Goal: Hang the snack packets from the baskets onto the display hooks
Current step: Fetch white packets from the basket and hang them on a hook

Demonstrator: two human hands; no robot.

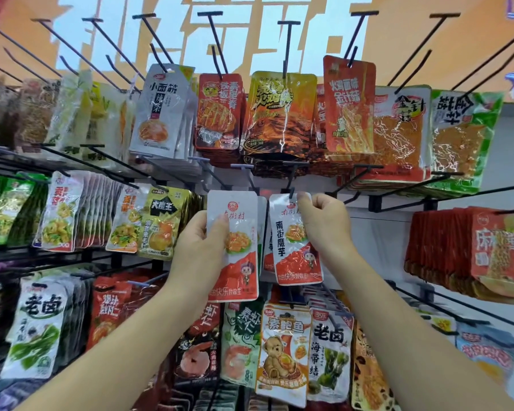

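My left hand [201, 247] grips a white and red snack packet [238, 262] upright in front of the middle row of the rack. My right hand [324, 223] pinches the top of a matching white and red packet [297, 250] at the tip of a black display hook [291, 192]. That packet's top edge sits right at the hook's end; whether the hole is over the hook I cannot tell. More of the same packets hang behind it. No basket is in view.
The wall rack is full of hanging snack packets: orange and red packs [279, 114] above, green and yellow ones [57, 215] at left, a red stack [469, 250] at right, bear-printed and seaweed packs [282, 351] below. Bare hooks [214, 31] jut out along the top row.
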